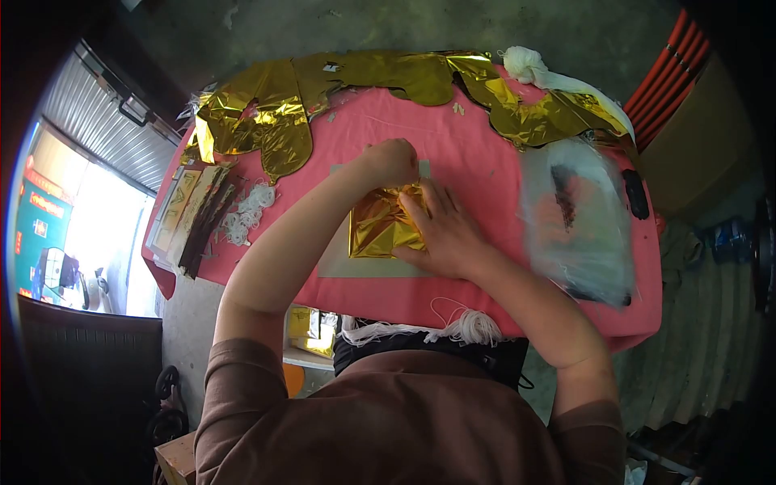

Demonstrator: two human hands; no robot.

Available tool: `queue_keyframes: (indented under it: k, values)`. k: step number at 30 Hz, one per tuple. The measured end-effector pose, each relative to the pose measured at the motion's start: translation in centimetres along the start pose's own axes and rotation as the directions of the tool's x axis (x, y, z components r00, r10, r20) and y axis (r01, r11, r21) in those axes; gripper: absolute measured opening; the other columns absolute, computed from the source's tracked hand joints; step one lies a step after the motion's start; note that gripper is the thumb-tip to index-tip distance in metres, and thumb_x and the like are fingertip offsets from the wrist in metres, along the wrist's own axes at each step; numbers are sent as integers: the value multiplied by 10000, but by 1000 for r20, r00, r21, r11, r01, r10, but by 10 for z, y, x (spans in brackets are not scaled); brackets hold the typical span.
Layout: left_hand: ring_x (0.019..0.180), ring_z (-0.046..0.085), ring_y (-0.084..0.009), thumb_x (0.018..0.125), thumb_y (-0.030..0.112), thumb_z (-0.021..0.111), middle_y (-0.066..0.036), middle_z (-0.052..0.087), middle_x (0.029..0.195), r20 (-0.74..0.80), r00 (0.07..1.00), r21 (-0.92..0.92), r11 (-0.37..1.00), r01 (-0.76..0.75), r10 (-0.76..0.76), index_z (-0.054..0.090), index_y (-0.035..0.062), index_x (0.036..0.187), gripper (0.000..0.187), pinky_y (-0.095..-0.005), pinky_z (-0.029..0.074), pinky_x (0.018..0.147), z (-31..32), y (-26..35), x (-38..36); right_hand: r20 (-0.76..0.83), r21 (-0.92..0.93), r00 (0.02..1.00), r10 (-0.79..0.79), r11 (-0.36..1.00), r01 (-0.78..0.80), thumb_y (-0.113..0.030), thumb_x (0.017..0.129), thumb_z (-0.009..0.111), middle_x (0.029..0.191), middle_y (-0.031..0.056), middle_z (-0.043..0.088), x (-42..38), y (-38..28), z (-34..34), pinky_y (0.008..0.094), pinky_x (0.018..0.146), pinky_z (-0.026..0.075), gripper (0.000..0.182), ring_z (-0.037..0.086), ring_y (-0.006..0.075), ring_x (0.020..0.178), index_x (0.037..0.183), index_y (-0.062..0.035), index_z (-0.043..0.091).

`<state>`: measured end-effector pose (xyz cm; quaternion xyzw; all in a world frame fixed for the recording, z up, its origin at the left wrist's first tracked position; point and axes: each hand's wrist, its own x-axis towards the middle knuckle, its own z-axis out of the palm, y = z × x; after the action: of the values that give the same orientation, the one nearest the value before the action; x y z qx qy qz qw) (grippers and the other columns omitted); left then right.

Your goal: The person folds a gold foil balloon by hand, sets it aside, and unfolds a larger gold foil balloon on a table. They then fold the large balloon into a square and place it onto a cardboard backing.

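A square of folded gold foil (373, 230) lies on a grey-green sheet (335, 263) in the middle of the pink-covered table. My right hand (444, 228) is spread flat over the foil's right side, fingers apart. At the foil's far edge, my left hand (393, 162) is closed in a fist, its back turned up. Whatever those fingers hold, if anything, is hidden beneath the hand.
Flat gold foil shapes (283, 113) line the pink table's (477, 145) far edge. White string (525, 65) sits at the back right, clear plastic bags (578, 218) at right. Cardboard pieces (190, 214) and tangled white ties (246, 214) are at left, more string (473, 326) at my waist.
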<state>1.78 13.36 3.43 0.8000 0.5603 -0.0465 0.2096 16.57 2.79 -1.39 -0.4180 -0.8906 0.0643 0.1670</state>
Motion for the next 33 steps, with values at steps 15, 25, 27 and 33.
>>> queue_keyframes:
  k: [15, 25, 27, 33]
  values:
    - [992, 563, -266, 817, 239, 554, -82, 608, 1030, -486, 871, -172, 970, -173, 69, 595, 74, 939, 209, -472, 375, 877, 41, -31, -28, 46, -30, 998, 41, 999, -40, -547, 787, 540, 1390, 304, 227, 1, -1, 1, 489, 1103, 123, 824, 195, 421, 1329, 1381, -32, 291]
    - [1344, 261, -303, 821, 547, 526, -147, 326, 1426, -342, 811, 228, 879, -419, 475, 336, 80, 1381, 754, -510, 215, 1074, 56, -40, -71, 92, -70, 994, 51, 997, -45, -573, 789, 521, 1425, 288, 182, 1, -2, 0, 478, 1108, 112, 873, 159, 411, 1348, 1408, -40, 213]
    - [1363, 215, -298, 765, 641, 528, -149, 283, 1448, -298, 830, 253, 877, -408, 472, 279, 72, 1406, 893, -507, 184, 1085, 55, -42, -68, 107, -77, 993, 59, 996, -51, -579, 791, 514, 1428, 285, 180, 1, -1, -1, 477, 1108, 110, 894, 157, 410, 1349, 1415, -30, 186]
    - [1363, 213, -302, 727, 692, 522, -166, 284, 1443, -310, 835, 261, 886, -384, 454, 286, 59, 1400, 954, -495, 163, 1094, 57, -42, -69, 128, -87, 988, 88, 993, -77, -588, 791, 508, 1450, 268, 153, 0, -1, -2, 456, 1114, 99, 958, 138, 374, 1367, 1403, 51, 141]
